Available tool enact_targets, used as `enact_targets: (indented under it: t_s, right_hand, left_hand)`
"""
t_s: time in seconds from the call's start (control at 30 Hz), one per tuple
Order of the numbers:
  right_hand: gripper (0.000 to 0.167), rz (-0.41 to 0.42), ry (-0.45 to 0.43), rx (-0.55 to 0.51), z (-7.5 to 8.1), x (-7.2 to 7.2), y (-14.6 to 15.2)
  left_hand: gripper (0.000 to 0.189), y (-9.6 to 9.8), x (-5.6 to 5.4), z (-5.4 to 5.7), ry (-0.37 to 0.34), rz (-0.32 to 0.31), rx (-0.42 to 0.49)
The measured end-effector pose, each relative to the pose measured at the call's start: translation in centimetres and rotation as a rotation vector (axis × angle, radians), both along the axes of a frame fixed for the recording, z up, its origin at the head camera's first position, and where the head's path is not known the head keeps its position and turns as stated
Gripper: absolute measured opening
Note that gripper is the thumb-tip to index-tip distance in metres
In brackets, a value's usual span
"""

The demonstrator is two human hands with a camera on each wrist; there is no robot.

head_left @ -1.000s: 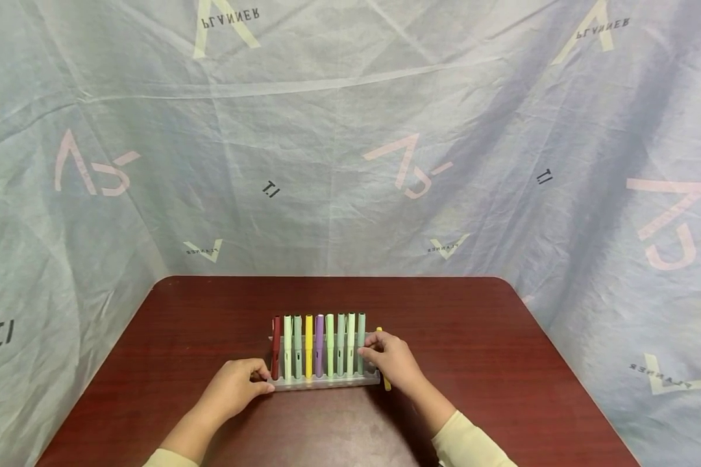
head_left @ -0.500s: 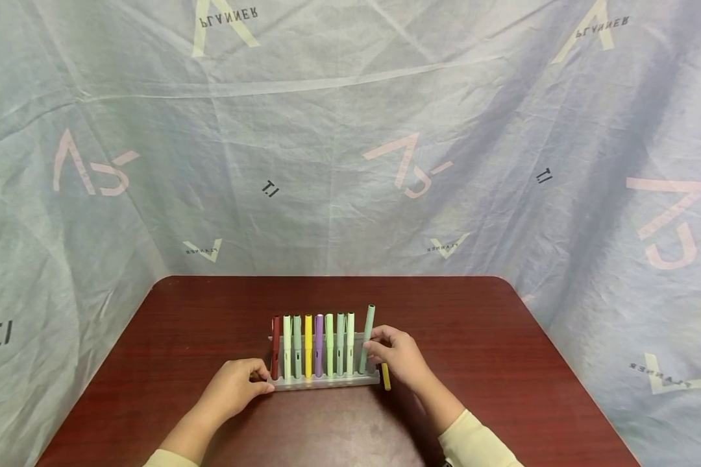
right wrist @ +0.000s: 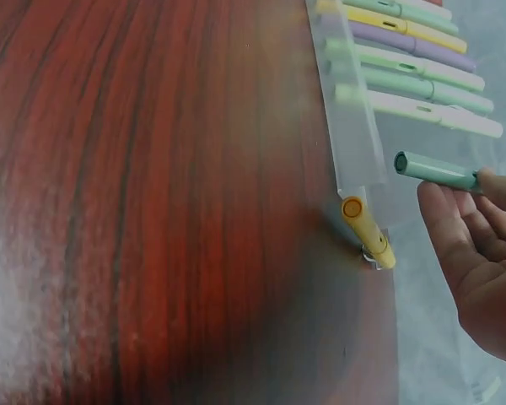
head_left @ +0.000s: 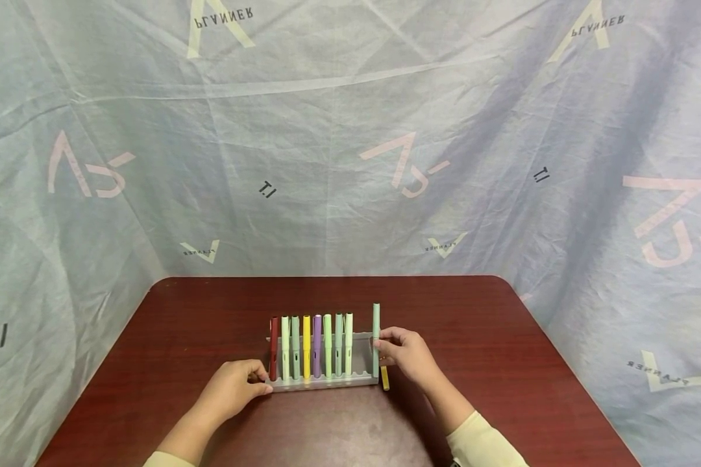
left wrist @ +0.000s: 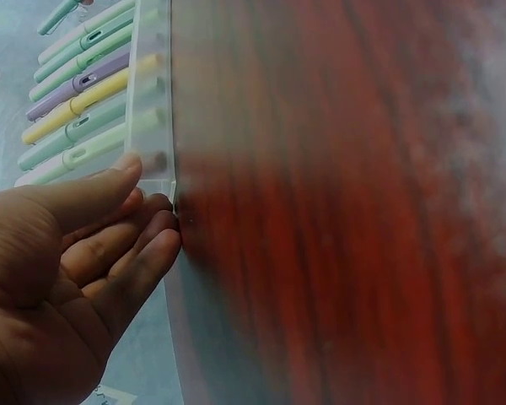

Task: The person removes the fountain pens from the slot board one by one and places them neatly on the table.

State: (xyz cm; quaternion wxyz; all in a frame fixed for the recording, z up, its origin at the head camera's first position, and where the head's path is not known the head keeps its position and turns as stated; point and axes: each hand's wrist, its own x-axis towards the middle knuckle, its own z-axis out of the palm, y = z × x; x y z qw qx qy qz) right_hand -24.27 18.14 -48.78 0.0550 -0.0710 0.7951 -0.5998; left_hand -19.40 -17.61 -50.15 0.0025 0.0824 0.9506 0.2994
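Observation:
A clear plastic pen rack (head_left: 327,387) stands on the table with several pens upright in a row: dark red (head_left: 274,350), pale green, teal, yellow and purple (head_left: 318,347) among them. My left hand (head_left: 233,387) pinches the rack's left front corner between thumb and fingers. At the other end my right hand (head_left: 410,355) pinches a teal pen (head_left: 376,322), held upright at the rack's right edge. The right wrist view shows this teal pen (right wrist: 436,171) apart from the row. Beside the rack's right end lies a yellow pen (right wrist: 368,232), partly covered by my right hand in the head view.
The dark red wood-grain table (head_left: 210,318) has rounded far corners. Grey printed cloth (head_left: 327,162) hangs behind it and along both sides. Slots at the right part of the rack show no pen.
My right hand has lifted the teal pen from the row's right end and moved it rightward to the rack's edge. The left hand stays at the corner.

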Motion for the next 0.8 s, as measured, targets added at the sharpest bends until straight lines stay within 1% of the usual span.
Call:
enact_targets:
  t_s: [0.23,0.43,0.63,0.8]
  right_hand:
    - [0.032,-0.008,-0.039,-0.024,0.0,-0.2,1.1]
    - [0.031,-0.011,-0.088,-0.016,-0.2,-0.4,2.3]
    - [0.029,-0.027,-0.167,0.015,-1.1,-0.8,3.2]
    - [0.024,-0.023,-0.205,0.064,-2.2,-0.9,3.5]
  left_hand:
    - [0.018,0.1,0.0,0.2,-0.002,-0.003,0.004]
    - [0.018,0.1,0.1,0.3,-0.008,0.002,0.006]
    - [0.018,0.1,0.1,0.5,-0.008,0.003,0.003]
    - [0.02,0.2,0.2,0.5,-0.005,0.003,-0.01]
